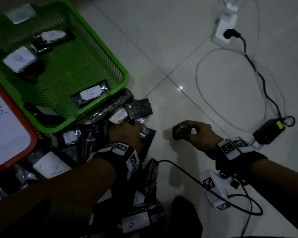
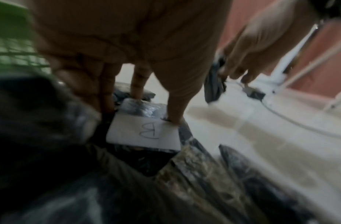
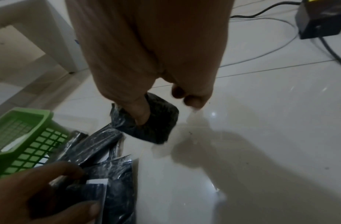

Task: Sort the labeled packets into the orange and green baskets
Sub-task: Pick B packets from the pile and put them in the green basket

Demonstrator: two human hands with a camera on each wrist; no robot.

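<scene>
The green basket (image 1: pixel 101 43) at upper left holds several black packets with white labels, one marked B (image 1: pixel 90 93). At the left edge is the orange basket (image 1: pixel 33 140), with a white sheet inside. A pile of black packets (image 1: pixel 72 140) lies on the floor in front of both. My left hand (image 1: pixel 126 133) reaches into the pile; thumb and fingers pinch a packet whose white label reads B (image 2: pixel 144 131). My right hand (image 1: pixel 196 133) grips a small black packet (image 3: pixel 156 125) just above the bare tile; its label is hidden.
Loose packets marked A (image 1: pixel 50 166) and B (image 1: pixel 136 220) lie near my forearm. A white power strip (image 1: pixel 225 30), a black adapter (image 1: pixel 269 133) and looping cables (image 1: pixel 258 74) cover the floor to the right. White furniture (image 3: pixel 31 37) stands beyond the green basket.
</scene>
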